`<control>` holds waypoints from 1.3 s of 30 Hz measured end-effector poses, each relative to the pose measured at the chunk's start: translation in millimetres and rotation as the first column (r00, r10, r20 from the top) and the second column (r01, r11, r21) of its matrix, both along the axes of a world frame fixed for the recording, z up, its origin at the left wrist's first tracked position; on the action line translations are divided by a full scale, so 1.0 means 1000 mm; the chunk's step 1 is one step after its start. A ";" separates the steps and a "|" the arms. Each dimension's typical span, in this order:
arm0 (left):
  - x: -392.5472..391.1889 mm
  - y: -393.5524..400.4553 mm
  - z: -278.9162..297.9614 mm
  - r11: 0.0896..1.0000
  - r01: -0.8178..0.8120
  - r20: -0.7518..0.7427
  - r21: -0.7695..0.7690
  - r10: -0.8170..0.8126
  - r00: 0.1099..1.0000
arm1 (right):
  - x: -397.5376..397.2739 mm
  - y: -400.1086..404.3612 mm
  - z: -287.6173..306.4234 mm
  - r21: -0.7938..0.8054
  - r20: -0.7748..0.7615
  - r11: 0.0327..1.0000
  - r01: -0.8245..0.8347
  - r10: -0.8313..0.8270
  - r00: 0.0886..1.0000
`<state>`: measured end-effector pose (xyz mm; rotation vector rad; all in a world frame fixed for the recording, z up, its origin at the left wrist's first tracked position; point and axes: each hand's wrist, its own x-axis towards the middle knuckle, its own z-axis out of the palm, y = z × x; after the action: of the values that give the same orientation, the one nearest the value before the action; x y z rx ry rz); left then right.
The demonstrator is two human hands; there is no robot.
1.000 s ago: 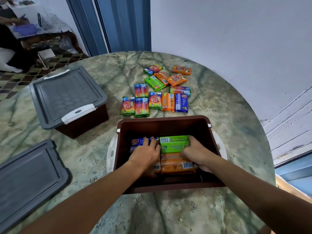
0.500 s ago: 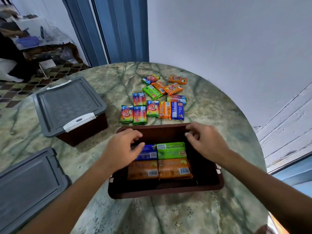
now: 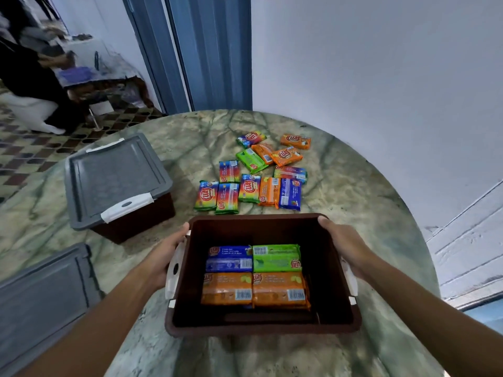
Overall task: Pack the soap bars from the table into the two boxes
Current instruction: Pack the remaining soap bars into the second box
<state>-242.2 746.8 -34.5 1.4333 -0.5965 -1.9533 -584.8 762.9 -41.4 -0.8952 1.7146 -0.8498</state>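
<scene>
An open brown box (image 3: 330,268) stands on the marble table in front of me. Inside lie several wrapped soap bars: a blue one (image 3: 230,258), a green one (image 3: 276,257) and two orange ones (image 3: 227,291) side by side. My left hand (image 3: 163,257) grips the box's left side by the white latch. My right hand (image 3: 345,244) grips the right rim. Several more soap bars (image 3: 249,187) lie loose on the table beyond the box. A second brown box (image 3: 136,216) with a grey lid on it sits to the left.
A loose grey lid (image 3: 40,300) lies at the near left of the round table (image 3: 353,186). A white wall rises behind the table, with a blue door frame at the back. A person sits far left on the tiled floor area.
Both hands came out of the box and moved to its sides, where they now grip it. The view has shifted and the box sits closer.
</scene>
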 end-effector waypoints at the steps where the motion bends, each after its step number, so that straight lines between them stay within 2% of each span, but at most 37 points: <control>1: -0.006 -0.005 0.002 1.000 -0.013 0.012 0.001 0.013 1.000 | -0.007 -0.007 0.001 -0.020 0.011 1.000 0.005 -0.005 1.000; 5: -0.041 -0.034 0.004 0.999 -0.053 0.034 0.004 0.053 0.998 | -0.042 -0.041 0.011 -0.053 -0.041 0.999 -0.003 0.001 0.999; 8: -0.065 -0.055 0.002 0.999 -0.038 0.054 0.020 0.037 0.998 | -0.071 -0.065 0.013 0.015 -0.084 0.995 -0.094 0.095 0.992; 9: -0.071 -0.062 0.004 1.000 -0.020 0.127 0.004 0.020 0.992 | -0.080 -0.072 0.013 0.055 -0.110 0.988 -0.147 0.153 0.982; 10: -0.078 -0.071 0.009 0.999 0.010 0.276 -0.037 0.000 0.961 | -0.088 -0.082 0.016 0.089 -0.164 0.975 -0.205 0.218 0.962; 11: -0.075 -0.081 0.012 0.994 0.053 0.489 -0.094 0.000 0.872 | -0.092 -0.087 0.020 0.089 -0.260 0.966 -0.243 0.259 0.930; 12: -0.074 -0.093 0.015 0.979 0.098 0.674 -0.176 0.048 0.737 | -0.095 -0.097 0.022 0.049 -0.385 0.963 -0.264 0.262 0.885; 13: -0.075 -0.108 0.017 0.953 0.133 0.769 -0.271 0.131 0.626 | -0.099 -0.110 0.023 -0.022 -0.506 0.959 -0.282 0.232 0.831; 14: -0.079 -0.123 0.021 0.920 0.172 0.788 -0.353 0.193 0.585 | -0.099 -0.124 0.024 -0.091 -0.578 0.947 -0.308 0.202 0.791; 16: -0.102 -0.158 0.021 0.845 0.345 0.827 -0.408 0.183 0.531 | -0.093 -0.161 0.023 -0.183 -0.611 0.889 -0.419 0.231 0.757; 18: -0.131 -0.186 0.014 0.767 0.572 0.914 -0.292 0.049 0.402 | -0.075 -0.194 0.018 -0.136 -0.643 0.804 -0.579 0.373 0.669; 20: -0.156 -0.212 -0.007 0.710 0.701 0.981 -0.066 -0.083 0.176 | -0.055 -0.228 0.004 -0.005 -0.669 0.701 -0.713 0.527 0.523; 22: -0.167 -0.228 -0.033 0.674 0.706 0.975 0.218 -0.182 -0.127 | -0.038 -0.254 -0.016 0.112 -0.684 0.626 -0.772 0.612 0.397; 23: -0.170 -0.235 -0.045 0.675 0.667 0.949 0.314 -0.211 -0.232 | -0.033 -0.266 -0.027 0.148 -0.701 0.606 -0.781 0.621 0.349; 24: -0.173 -0.239 -0.052 0.686 0.639 0.935 0.348 -0.209 -0.286 | -0.030 -0.274 -0.036 0.179 -0.721 0.599 -0.781 0.619 0.310; 25: -0.175 -0.244 -0.058 0.694 0.634 0.936 0.342 -0.190 -0.297 | -0.029 -0.281 -0.045 0.199 -0.736 0.593 -0.780 0.616 0.280; 27: -0.175 -0.251 -0.059 0.684 0.666 0.953 0.296 -0.163 -0.256 | -0.030 -0.285 -0.053 0.229 -0.774 0.588 -0.776 0.593 0.222; 29: -0.169 -0.253 -0.055 0.681 0.683 0.964 0.264 -0.194 -0.180 | -0.034 -0.287 -0.056 0.247 -0.818 0.578 -0.778 0.555 0.153; 32: -0.169 -0.248 -0.051 0.676 0.681 0.958 0.281 -0.243 -0.154 | -0.042 -0.290 -0.056 0.282 -0.850 0.582 -0.763 0.520 0.082; 34: -0.169 -0.248 -0.052 0.669 0.689 0.958 0.279 -0.240 -0.155 | -0.048 -0.288 -0.057 0.281 -0.860 0.598 -0.751 0.503 0.079; 39: -0.175 -0.251 -0.051 0.662 0.711 0.972 0.235 -0.179 -0.155 | -0.061 -0.274 -0.059 0.226 -0.867 0.635 -0.739 0.477 0.145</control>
<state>-416.8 496.2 -85.4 2.3384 -2.3617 -0.5556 -646.0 489.0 -100.3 -2.3780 1.7222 0.1106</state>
